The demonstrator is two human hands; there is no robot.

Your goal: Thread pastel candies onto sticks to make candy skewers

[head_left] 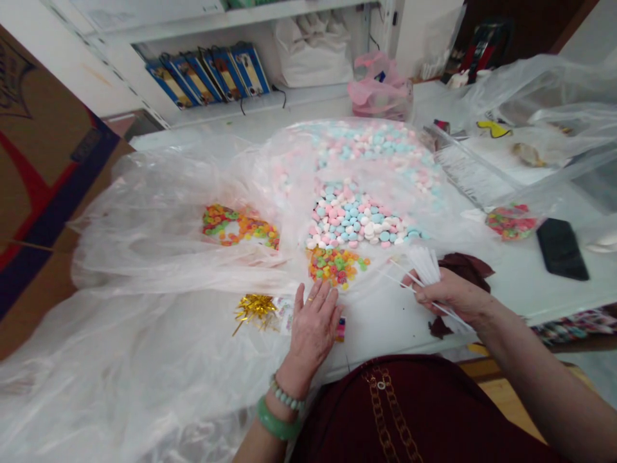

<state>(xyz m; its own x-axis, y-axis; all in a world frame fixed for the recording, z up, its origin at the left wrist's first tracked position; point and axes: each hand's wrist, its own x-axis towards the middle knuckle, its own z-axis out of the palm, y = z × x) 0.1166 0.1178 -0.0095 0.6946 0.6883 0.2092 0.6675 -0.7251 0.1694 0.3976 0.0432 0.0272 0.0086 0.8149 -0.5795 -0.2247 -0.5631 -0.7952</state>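
Observation:
My left hand (314, 325) lies flat, fingers stretched out, at the near edge of a pile of ring-shaped gummy candies (332, 263). Under its palm, part of a small printed, colourful packet (340, 330) shows; the rest is hidden. In my right hand (446, 292) is a fanned bundle of thin white sticks (424, 265), with a few poking out to the left and below. Beyond both hands, pink, blue and white candies (357, 218) lie in a large clear plastic bag (294, 193). A gold tinsel pick (255, 308) rests left of my left hand.
More gummy rings (236, 226) lie within plastic at the left. A cardboard box (53, 167) stands at the far left. To the right are a black phone (562, 249), a small candy bag (512, 222) and dark brown scraps (466, 269). A pink bag (380, 87) sits at the back.

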